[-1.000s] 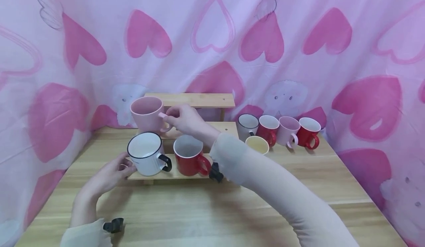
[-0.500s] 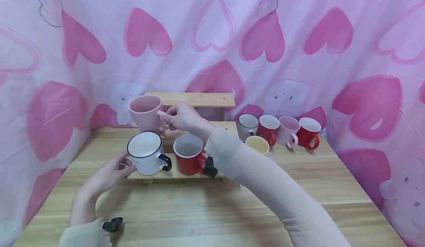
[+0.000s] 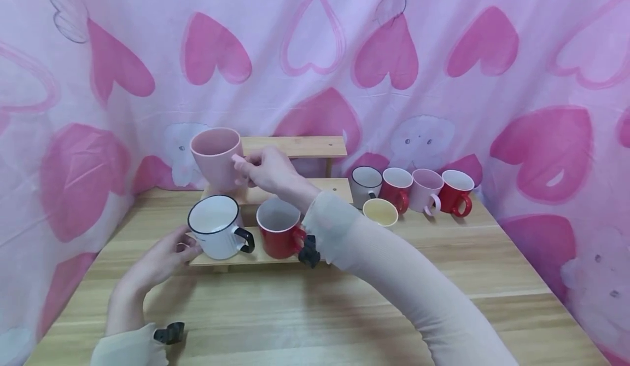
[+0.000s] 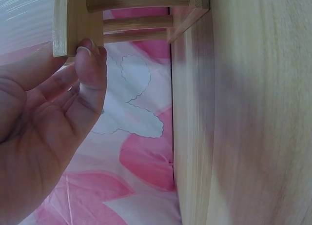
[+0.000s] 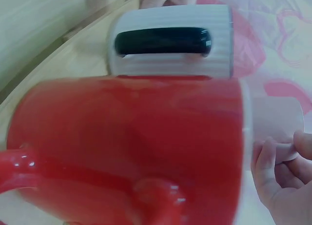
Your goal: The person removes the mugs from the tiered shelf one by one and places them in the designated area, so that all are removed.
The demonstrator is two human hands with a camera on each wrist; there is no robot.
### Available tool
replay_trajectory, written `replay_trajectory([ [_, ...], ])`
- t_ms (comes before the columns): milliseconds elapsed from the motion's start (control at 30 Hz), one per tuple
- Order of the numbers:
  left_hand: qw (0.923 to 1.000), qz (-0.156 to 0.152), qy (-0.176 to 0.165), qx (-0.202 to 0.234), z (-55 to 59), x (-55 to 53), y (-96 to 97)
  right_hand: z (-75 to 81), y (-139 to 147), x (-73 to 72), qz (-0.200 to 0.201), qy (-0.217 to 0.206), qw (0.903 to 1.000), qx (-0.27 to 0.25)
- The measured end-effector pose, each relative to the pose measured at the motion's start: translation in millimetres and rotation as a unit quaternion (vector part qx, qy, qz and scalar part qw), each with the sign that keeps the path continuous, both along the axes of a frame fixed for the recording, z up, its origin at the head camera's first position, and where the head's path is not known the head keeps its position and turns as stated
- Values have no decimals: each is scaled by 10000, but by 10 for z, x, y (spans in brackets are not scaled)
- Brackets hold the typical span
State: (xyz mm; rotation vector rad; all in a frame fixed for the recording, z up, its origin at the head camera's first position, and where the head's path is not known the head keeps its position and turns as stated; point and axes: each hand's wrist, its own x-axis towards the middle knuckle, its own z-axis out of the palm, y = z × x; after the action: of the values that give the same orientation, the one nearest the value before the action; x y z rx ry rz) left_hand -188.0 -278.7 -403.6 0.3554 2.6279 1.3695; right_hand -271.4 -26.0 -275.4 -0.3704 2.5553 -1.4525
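Observation:
My right hand (image 3: 275, 173) pinches the handle of a pink mug (image 3: 216, 163), which is upright over the left part of the middle tier of a stepped wooden rack (image 3: 300, 146). In the right wrist view, thumb and fingers close on that handle. At the left end of the lowest tier, my left hand (image 3: 164, 256) grips the board's corner; the left wrist view has its fingertips (image 4: 90, 66) against the board end. On that tier stand a white mug (image 3: 216, 243) with black rim and handle, close to my left hand, and a red mug (image 3: 276, 241) under my right forearm.
Right of the rack, a row holds a black-rimmed mug (image 3: 363, 193), a red mug (image 3: 391, 191), a pink mug (image 3: 423, 195) and another red mug (image 3: 450, 199). A yellow cup (image 3: 381, 213) stands in front. A heart-print curtain (image 3: 315, 38) hangs behind the wooden table (image 3: 256, 311).
The pink mug in my right hand has risen and shifted slightly left above the middle tier. My left hand stays at the rack's corner.

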Motion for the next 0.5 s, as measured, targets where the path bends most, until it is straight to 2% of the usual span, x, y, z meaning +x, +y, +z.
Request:
replay_trajectory([
  [233, 10000, 21, 39, -75, 15, 18, -36, 96, 51, 45, -138, 66, 9979, -625],
  [367, 9999, -18, 47, -101, 36, -2, -33, 159, 185, 110, -355, 109, 9972, -651],
  [500, 9999, -11, 22, -152, 53, -3, -42, 217, 345, 198, -561, 167, 9933, -998],
])
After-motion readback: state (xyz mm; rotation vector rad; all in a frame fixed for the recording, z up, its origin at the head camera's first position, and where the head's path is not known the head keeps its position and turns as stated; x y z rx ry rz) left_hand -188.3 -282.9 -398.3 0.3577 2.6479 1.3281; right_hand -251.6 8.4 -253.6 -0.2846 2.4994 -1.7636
